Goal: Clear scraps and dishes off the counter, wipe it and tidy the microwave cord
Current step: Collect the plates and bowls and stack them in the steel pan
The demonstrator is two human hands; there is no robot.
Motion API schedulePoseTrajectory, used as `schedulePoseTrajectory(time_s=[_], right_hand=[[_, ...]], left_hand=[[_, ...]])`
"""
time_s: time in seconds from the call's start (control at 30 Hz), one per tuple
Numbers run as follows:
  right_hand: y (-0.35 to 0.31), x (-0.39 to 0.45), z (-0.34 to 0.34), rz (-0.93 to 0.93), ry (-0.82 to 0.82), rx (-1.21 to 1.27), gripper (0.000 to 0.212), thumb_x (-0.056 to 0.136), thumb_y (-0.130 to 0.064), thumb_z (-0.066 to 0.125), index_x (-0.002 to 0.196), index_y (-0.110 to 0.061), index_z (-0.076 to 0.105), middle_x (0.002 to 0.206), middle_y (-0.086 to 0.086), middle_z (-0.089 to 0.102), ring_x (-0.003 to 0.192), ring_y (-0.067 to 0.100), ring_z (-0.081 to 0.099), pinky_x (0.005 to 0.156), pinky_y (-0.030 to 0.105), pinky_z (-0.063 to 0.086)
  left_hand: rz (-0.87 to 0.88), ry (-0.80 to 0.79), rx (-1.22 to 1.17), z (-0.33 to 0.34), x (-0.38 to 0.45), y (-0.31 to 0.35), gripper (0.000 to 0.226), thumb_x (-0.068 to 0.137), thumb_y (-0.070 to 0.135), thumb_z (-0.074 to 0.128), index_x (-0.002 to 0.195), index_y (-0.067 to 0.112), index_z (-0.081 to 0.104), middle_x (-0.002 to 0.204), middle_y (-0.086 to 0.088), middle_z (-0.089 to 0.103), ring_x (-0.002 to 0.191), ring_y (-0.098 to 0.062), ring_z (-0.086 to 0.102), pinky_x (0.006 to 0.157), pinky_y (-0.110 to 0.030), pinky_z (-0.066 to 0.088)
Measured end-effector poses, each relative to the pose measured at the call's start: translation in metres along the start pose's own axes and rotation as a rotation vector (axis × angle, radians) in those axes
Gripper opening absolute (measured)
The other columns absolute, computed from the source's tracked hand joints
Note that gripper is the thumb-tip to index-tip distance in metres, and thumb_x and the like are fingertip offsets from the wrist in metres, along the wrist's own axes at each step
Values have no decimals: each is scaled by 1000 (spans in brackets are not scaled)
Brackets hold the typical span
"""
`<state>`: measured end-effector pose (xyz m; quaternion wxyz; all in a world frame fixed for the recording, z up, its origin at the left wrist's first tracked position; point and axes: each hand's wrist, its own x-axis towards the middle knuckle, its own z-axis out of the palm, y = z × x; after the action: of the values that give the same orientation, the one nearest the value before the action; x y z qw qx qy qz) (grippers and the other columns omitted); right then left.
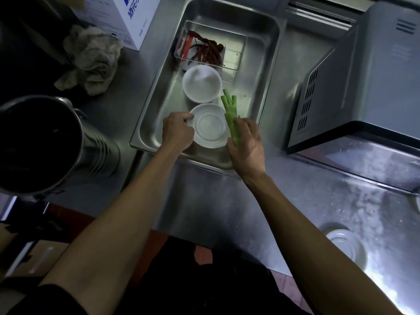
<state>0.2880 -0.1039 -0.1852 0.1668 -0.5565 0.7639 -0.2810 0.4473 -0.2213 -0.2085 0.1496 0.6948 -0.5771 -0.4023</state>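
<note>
In the near end of the steel tray (156, 87), the left hand (177, 130) pinches the rim of an upturned white dish (210, 126), seemingly to steady or lift it. The right hand (247, 144) closes around green stalks (230, 114), probably scraps for discarding. A rag (91, 60) waits far left; the microwave (363, 76) sits right, its cord unseen.

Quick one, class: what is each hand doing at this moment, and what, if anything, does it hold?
Left hand: fingers closed on the rim of the white plate in the steel tray.
Right hand: closed around the green stalks.
</note>
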Motion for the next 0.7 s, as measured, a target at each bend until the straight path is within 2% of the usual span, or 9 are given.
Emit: schedulePoseTrajectory(time_s=[0.13, 0.33, 0.53, 0.7], right_hand=[[-7, -1, 6, -8, -34, 11, 52, 86, -5, 64, 137, -6, 53, 132, 16, 52, 114, 31, 56, 92, 47, 53], [-9, 1, 11, -20, -119, -42, 54, 88, -4, 58, 142, -8, 50, 141, 15, 50, 120, 35, 53, 99, 50, 47], [-10, 3, 11, -27, -125, -50, 56, 86, -2, 58, 142, -7, 51, 142, 14, 51, 120, 36, 53, 99, 50, 47], [-12, 3, 9, -40, -137, -47, 55, 86, -2, 57, 141, -7, 51, 141, 14, 51, 119, 37, 53, 98, 51, 46]], left_hand=[[-19, -20, -25, 5, -1, -6, 45, 77, -3, 64, 112, 23, 75, 113, -6, 69, 92, -30, 70, 82, -44, 61], [-5, -42, 11, 8, -3, -12, 43, 76, -4, 61, 108, 21, 76, 113, -7, 70, 100, -31, 68, 84, -45, 60], [44, -13, 115, 2, -9, -11, 46, 78, -5, 56, 117, 13, 72, 123, -14, 66, 113, -34, 62, 98, -35, 52], [31, -24, 154, -2, -15, -13, 45, 81, 0, 59, 123, 14, 69, 128, -13, 62, 115, -31, 60, 101, -31, 46]])
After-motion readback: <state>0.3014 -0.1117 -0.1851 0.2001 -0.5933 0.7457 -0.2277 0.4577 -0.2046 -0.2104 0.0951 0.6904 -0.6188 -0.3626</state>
